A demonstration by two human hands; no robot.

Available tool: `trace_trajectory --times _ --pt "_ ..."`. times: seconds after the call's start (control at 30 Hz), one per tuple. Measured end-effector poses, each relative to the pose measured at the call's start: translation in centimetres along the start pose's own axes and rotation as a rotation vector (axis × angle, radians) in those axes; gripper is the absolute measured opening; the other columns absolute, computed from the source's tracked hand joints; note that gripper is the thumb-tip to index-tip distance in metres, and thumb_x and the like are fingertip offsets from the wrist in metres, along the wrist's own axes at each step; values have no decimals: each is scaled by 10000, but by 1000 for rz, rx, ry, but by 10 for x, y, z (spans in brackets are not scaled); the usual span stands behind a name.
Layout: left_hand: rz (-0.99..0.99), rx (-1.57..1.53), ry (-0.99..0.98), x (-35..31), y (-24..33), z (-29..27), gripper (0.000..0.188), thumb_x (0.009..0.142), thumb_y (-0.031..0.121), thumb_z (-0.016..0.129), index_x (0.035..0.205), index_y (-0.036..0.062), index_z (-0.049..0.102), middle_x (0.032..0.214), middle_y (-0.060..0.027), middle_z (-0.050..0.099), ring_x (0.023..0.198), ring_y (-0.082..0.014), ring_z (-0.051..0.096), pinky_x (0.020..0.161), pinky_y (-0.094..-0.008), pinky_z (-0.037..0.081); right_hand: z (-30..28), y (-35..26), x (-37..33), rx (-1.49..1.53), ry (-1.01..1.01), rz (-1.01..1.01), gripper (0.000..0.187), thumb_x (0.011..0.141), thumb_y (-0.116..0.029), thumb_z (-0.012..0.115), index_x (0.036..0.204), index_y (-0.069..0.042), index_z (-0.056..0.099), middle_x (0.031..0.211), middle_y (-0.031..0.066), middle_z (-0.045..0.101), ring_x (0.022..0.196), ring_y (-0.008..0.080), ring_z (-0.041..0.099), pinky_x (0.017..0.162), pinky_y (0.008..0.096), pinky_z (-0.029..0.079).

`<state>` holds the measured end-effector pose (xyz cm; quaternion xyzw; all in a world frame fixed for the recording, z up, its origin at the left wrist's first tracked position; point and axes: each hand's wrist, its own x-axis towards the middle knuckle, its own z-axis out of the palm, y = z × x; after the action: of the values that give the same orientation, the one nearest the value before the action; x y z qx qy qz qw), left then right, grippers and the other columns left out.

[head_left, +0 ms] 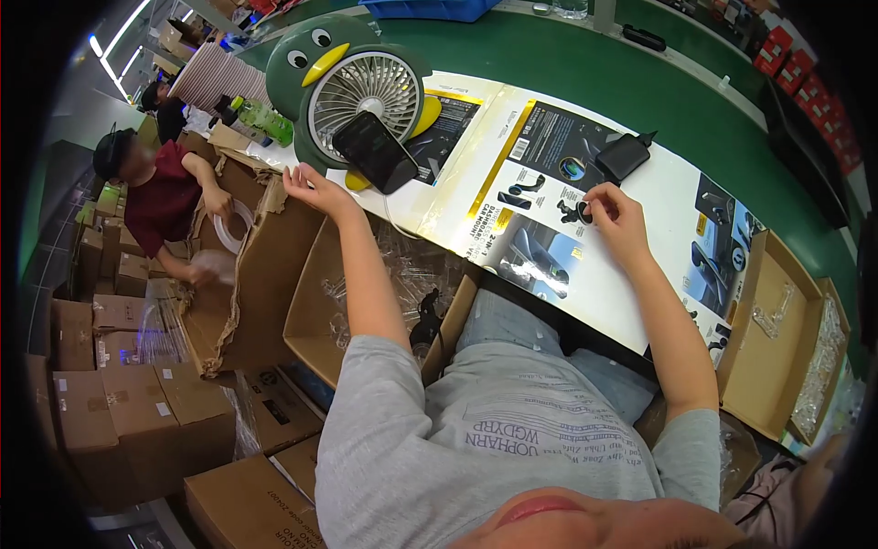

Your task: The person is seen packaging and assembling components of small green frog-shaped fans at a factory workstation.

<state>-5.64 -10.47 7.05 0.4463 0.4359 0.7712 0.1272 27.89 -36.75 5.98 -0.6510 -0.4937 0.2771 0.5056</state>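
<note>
My left hand [315, 190] is held palm up with its fingers apart and nothing in it, beside the lower edge of a green penguin-shaped fan [285, 80]. A black smartphone [376, 154] leans against the fan's grille, with a white cable [391, 216] running down from it. Over the printed cardboard sheet [457, 201] on the table, my right hand [616, 222] is curled with its fingertips together. A small dark shape shows at those fingertips; I cannot tell whether it is held or printed on the sheet. Just beyond lies a black rectangular device [624, 158].
An open carton [306, 316] of clear plastic packaging stands below my left arm. At the right is a shallow cardboard box [745, 366] with clear plastic pieces. A green bottle [265, 122] stands beside the fan. Another person [155, 197] works at the left near stacked cartons [114, 403].
</note>
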Motion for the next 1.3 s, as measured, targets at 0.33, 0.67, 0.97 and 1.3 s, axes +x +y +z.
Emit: trace_trajectory --times 0.33,0.67,0.97,1.3 --pt "-116 -150 -214 21 -21 6 464 951 365 440 1163 -47 470 1097 -122 544 956 -194 499 874 -297 383 1 -1 0 -49 0 20 85 842 -26 498 862 -26 580 714 16 598 640 50 521 579 184 390" --pt "-133 -239 -296 27 -30 5 493 951 387 429 1180 -47 468 1131 -129 547 983 -197 520 880 -297 393 1 -1 -1 -32 -16 11 80 836 -33 506 863 -24 581 697 13 594 630 48 515 570 177 384" --pt "-259 -384 -339 34 -27 11 503 944 400 426 1204 -31 447 1139 -109 545 1007 -194 543 882 -302 422 3 -5 2 -49 -16 9 81 827 -41 514 855 -25 589 675 18 594 601 48 509 550 182 380" --pt "-216 -295 -336 34 -48 14 427 962 359 416 1093 -32 529 986 -68 583 885 -148 515 814 -265 401 2 0 -4 14 -2 -16 62 857 -41 512 857 -25 571 691 11 583 630 48 510 552 177 383"
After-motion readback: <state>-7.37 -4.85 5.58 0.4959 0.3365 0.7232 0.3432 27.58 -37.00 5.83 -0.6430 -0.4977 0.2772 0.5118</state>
